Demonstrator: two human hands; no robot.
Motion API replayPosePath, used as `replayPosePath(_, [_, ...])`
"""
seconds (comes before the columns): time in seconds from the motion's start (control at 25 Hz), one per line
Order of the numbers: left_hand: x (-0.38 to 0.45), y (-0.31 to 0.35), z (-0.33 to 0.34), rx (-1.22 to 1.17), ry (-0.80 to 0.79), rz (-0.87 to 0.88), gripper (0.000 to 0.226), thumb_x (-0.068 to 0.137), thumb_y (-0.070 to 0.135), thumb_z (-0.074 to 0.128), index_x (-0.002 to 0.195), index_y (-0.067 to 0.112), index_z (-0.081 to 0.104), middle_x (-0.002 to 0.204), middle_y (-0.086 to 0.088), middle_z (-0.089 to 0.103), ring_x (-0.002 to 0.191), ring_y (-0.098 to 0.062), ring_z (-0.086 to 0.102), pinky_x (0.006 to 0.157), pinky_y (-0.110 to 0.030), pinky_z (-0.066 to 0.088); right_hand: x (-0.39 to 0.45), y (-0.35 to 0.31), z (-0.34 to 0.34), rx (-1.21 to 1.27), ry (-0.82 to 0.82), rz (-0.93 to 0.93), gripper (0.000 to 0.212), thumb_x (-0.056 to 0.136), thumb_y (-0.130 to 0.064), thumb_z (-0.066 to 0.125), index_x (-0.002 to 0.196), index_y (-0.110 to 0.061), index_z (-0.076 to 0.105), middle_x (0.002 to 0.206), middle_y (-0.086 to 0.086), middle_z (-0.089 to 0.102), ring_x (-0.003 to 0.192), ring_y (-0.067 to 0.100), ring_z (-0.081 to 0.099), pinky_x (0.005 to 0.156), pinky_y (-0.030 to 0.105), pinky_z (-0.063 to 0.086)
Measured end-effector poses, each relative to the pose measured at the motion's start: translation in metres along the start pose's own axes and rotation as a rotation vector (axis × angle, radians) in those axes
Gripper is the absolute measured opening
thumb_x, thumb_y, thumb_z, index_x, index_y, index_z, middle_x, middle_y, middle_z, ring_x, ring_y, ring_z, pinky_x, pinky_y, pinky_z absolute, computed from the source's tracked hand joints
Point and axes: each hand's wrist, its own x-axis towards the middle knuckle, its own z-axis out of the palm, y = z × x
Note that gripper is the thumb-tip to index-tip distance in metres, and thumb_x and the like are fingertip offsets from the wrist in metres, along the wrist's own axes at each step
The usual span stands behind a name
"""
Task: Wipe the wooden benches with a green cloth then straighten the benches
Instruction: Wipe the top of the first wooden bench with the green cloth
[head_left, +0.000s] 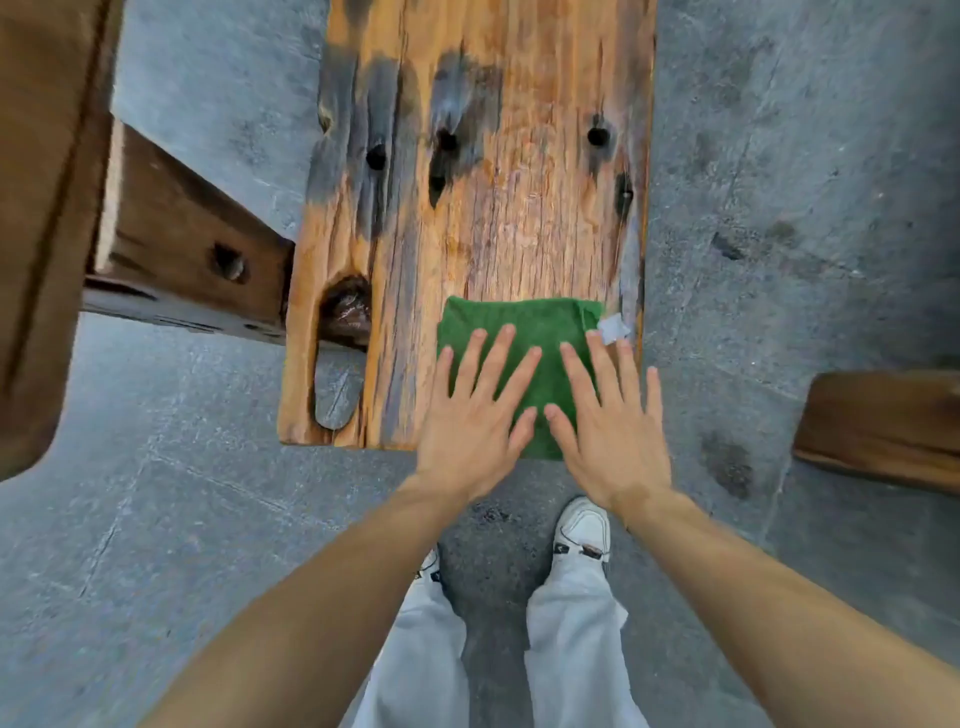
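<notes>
At the far left of the frame stands a smooth brown wooden table edge (36, 208); next comes the long wooden bench (467, 218), rough, cracked, orange with grey patches and dark round holes; the green cloth (524, 332), fuzzy and folded square, lies on its near end, lower middle; the left hand (475, 415) and right hand (610, 431) press flat on it, fingers straight and spread; another brown plank (883, 426) sits at right on grey stone floor (156, 519).

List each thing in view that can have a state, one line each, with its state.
green cloth: folded, flat on the bench's near end, pressed under both hands
left hand: fingers straight and spread, pressing the cloth
right hand: fingers straight and spread, pressing the cloth
wooden bench: weathered, dark stained patches, holes through the top
</notes>
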Motion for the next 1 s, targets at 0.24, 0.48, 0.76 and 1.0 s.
replayPosePath(0.24, [0.022,0.009,0.025,0.069,-0.014,-0.015,0.066,0.1,0.059,0.026,0.16,0.036,0.012,0.17,-0.004,0.003,0.154,-0.04,0.001,0.116,-0.072,0.003,0.015,0.016,0.034,0.033,0.102,-0.039,0.061,0.102,-0.049,0.021,0.158,-0.026,0.016,0.167,0.002,0.007,0.154,0.028,0.004,0.121,0.058,0.009])
replayPosePath(0.48, [0.011,-0.006,0.019,0.078,-0.056,0.015,0.071,0.094,0.066,0.036,0.159,0.043,0.019,0.17,-0.003,0.007,0.154,-0.043,0.002,0.113,-0.075,0.006,0.016,0.015,0.037,0.134,0.129,0.002,0.065,0.1,-0.049,0.028,0.158,-0.021,0.019,0.167,0.002,0.008,0.154,0.025,0.001,0.121,0.059,0.009])
replayPosePath(0.76, [-0.029,-0.07,0.017,0.027,-0.017,-0.317,0.071,0.093,0.062,0.034,0.158,0.042,0.012,0.17,-0.005,0.007,0.153,-0.043,0.003,0.113,-0.075,0.014,0.043,-0.005,0.01,0.311,0.202,0.006,0.06,0.103,-0.043,0.027,0.158,-0.021,0.018,0.166,-0.003,0.008,0.154,0.02,-0.001,0.123,0.049,-0.002])
replayPosePath(1.0, [0.02,0.043,0.03,0.053,-0.059,0.021,0.072,0.09,0.066,0.041,0.157,0.046,0.02,0.17,-0.005,0.007,0.153,-0.046,0.003,0.111,-0.078,0.002,0.041,0.071,0.027,0.735,0.263,0.59,0.061,0.101,-0.046,0.02,0.157,-0.022,0.024,0.166,0.001,0.017,0.153,0.018,0.009,0.124,0.034,0.005])
